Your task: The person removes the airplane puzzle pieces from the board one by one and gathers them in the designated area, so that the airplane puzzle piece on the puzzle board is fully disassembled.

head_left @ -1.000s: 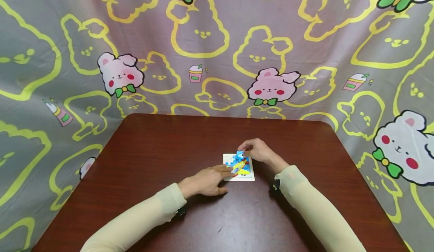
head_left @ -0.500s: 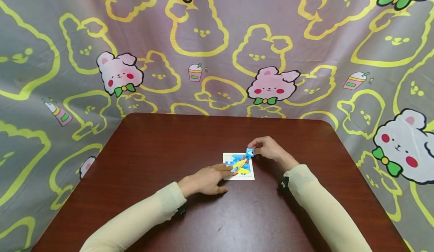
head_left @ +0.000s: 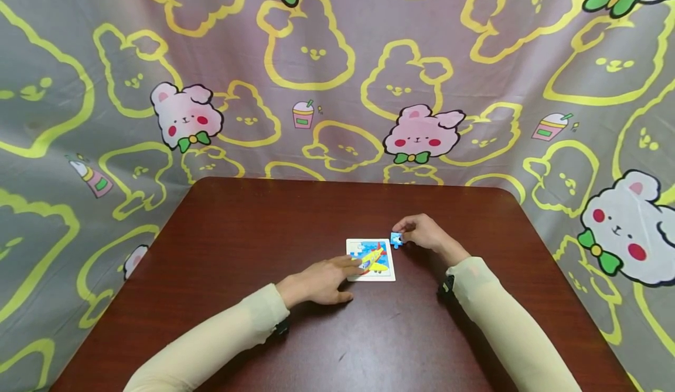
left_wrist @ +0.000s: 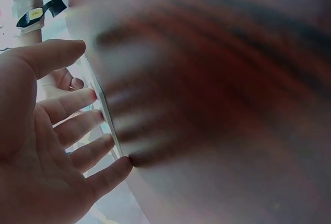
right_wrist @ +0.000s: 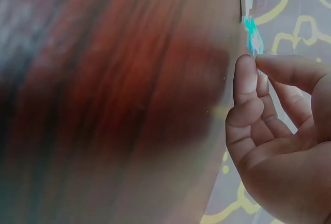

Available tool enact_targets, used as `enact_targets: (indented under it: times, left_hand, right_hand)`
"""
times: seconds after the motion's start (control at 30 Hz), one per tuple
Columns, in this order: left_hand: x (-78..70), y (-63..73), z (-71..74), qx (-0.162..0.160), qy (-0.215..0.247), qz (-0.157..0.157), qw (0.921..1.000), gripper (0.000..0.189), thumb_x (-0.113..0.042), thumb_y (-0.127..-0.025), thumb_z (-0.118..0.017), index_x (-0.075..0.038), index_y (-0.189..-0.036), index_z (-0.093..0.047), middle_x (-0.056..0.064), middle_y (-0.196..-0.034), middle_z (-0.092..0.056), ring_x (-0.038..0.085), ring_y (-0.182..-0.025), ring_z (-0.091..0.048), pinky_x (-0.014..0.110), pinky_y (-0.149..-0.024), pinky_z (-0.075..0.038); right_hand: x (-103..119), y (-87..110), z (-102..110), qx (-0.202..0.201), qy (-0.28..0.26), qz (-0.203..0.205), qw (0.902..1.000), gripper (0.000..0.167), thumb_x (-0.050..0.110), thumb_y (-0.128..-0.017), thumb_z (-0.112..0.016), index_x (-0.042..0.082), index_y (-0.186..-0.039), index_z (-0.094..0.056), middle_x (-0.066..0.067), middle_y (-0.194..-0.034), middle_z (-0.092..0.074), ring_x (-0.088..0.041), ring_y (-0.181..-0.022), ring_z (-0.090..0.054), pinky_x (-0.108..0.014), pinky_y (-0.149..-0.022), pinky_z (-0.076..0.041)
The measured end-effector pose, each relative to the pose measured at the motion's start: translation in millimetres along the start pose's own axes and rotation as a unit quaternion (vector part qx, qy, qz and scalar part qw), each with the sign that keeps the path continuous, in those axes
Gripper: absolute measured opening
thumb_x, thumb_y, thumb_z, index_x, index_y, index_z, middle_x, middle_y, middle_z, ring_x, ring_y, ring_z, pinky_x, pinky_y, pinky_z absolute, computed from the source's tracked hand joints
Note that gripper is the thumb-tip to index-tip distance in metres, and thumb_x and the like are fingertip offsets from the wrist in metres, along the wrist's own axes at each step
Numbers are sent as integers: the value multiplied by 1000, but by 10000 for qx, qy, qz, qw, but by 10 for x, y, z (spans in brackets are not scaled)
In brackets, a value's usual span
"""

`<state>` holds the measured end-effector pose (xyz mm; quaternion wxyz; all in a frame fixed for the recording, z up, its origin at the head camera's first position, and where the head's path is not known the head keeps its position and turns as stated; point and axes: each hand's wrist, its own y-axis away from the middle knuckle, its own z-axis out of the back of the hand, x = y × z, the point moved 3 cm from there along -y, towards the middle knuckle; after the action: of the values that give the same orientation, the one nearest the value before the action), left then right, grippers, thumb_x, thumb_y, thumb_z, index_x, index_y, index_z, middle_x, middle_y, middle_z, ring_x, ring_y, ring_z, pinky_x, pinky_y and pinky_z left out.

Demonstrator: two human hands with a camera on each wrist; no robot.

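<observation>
A square jigsaw puzzle board [head_left: 392,276] with a white border lies on the table, its picture a yellow airplane on blue. My left hand [head_left: 321,280] rests on the board's left side with extended fingers; in the left wrist view its fingertips [left_wrist: 106,144] touch the board's edge. Just off the board's upper right corner, my right hand [head_left: 426,232] pinches a blue puzzle piece [head_left: 396,239] between thumb and fingers. The right wrist view shows that blue piece [right_wrist: 252,36] at the fingertips, beside the board's edge. At the upper left of the board, a pale patch shows.
The dark reddish-brown table [head_left: 263,216] stretches around the board on all sides. A curtain [head_left: 337,75] printed with rabbits hangs behind it and along both sides. Each wrist carries a dark strap, partly under the sleeve.
My right hand has lifted the blue piece off the board's top area and carried it right, past the upper right corner. The left hand has stayed in place.
</observation>
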<state>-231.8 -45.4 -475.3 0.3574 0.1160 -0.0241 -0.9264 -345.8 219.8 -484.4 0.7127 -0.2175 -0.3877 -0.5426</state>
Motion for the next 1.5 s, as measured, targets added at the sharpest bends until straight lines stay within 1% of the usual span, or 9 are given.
enact_targets:
  times: [0.3, 0.5, 0.6, 0.8, 0.93, 1.07, 1.2, 1.37, 1.5]
  left_hand:
    - [21, -3, 11, 7, -5, 10, 10000, 63, -38, -92, -66, -24, -150, -47, 1, -159, -42, 24, -150, -35, 42, -117, -39]
    - [23, 5, 29, 29, 29, 18, 10000, 64, -38, -92, -67, -23, -150, -47, 0, -159, -41, 25, -150, -35, 42, -117, -39]
    - [21, 6, 36, -15, 33, 0, 10000, 63, -39, -92, -67, -22, -149, -48, 1, -159, -42, 25, -150, -35, 43, -117, -40]
    - [20, 6, 24, 2, 40, -10, 10000, 63, -38, -92, -66, -22, -150, -47, 1, -160, -40, 25, -150, -34, 44, -117, -40]
    - [20, 6, 26, 1, 32, -14, 10000, 63, -39, -92, -66, -22, -150, -47, 1, -160, -41, 24, -150, -35, 44, -116, -40]
    - [20, 4, 33, -32, 65, -37, 10000, 63, -38, -92, -67, -20, -150, -48, 2, -159, -42, 25, -150, -35, 45, -116, -40]
    - [19, 4, 33, -23, 76, -38, 10000, 63, -38, -92, -67, -20, -150, -48, 3, -159, -41, 25, -150, -36, 45, -117, -40]
    - [22, 5, 10, 23, 64, -5, 10000, 64, -39, -92, -67, -22, -151, -46, 1, -160, -40, 24, -150, -34, 43, -117, -39]
    - [24, 0, -2, -7, 59, -46, 10000, 64, -38, -92, -67, -21, -150, -47, 2, -159, -41, 24, -150, -35, 43, -118, -39]
  right_hand:
    - [-9, -5, 10, -75, 234, -32, 9997, 21, -5, -84, -66, 2, -101, -75, -10, -88, -72, -16, -70, -62, -29, -62, -52]
    - [-11, -20, 18, -84, 331, -52, 9994, 20, -4, -85, -66, 2, -103, -74, -13, -92, -72, -16, -70, -61, -27, -61, -51]
    - [-13, -23, 24, -99, 305, -58, 9995, 21, -5, -85, -66, 2, -103, -74, -14, -95, -73, -17, -70, -62, -28, -62, -52]
    - [-8, -19, 30, -107, 323, -93, 9994, 21, -3, -86, -67, 3, -104, -75, -13, -97, -73, -16, -74, -64, -27, -65, -53]
    - [34, -17, 16, -71, 184, 13, 9998, 20, -3, -86, -66, 2, -104, -74, -15, -96, -73, -16, -75, -66, -28, -67, -54]
    - [113, -18, -22, -32, 81, 196, 9998, 20, -2, -86, -66, 1, -104, -74, -16, -95, -73, -17, -76, -66, -31, -68, -55]
    - [191, -30, -89, 29, 88, 286, 9995, 19, 1, -87, -67, 2, -104, -75, -14, -95, -74, -17, -77, -65, -30, -68, -54]
    - [255, -45, -190, 71, 183, 264, 9995, 18, 4, -88, -68, 6, -104, -76, -9, -96, -75, -16, -81, -65, -27, -68, -53]
    - [314, -47, -260, 126, 191, 250, 9994, 18, 6, -89, -69, 7, -105, -75, -8, -98, -75, -15, -84, -65, -28, -68, -52]
